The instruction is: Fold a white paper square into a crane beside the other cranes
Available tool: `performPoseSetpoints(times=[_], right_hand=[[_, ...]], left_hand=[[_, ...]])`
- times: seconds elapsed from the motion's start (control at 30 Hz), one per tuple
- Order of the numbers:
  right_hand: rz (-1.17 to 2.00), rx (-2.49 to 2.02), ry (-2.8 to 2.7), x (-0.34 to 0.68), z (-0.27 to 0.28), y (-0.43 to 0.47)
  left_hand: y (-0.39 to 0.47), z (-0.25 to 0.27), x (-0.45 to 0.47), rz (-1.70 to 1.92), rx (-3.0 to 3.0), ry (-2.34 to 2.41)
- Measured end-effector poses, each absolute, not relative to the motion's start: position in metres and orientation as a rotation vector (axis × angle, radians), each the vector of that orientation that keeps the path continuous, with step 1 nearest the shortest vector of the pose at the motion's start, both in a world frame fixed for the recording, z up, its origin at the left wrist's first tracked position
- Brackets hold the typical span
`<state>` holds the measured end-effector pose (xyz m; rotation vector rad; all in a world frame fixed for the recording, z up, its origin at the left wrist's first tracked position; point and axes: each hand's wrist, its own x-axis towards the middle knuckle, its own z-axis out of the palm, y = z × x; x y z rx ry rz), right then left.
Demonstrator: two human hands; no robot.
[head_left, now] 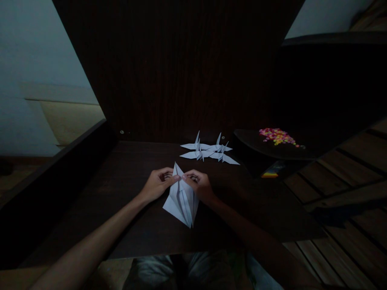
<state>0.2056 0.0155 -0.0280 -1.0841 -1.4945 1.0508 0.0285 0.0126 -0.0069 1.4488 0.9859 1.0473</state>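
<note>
Your work surface is the dark wooden desk [130,225]. The partly folded white paper [181,205] is in front of you, over it. Your left hand [157,183] and right hand [200,185] grip the paper's upper part between thumb and fingers, one per side. Four paper cranes [206,154] (wings overlapping) stand beyond. Tiny coloured pieces [278,137] lie heaped at right.
</note>
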Motion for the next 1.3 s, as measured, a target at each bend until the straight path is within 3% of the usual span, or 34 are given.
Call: performPoseSetpoints(times=[0.27, 1.3], right_hand=[[0.895, -1.056, -1.632, 0.206, -0.019, 0.008], [0.93, -0.911, -1.584, 0.206, -0.012, 0.009]], left_hand=[[0.011, -0.009, 0.028, 1.003, 1.514, 1.024], [0.004, -0.009, 0.038, 0.844, 1.801, 1.036]])
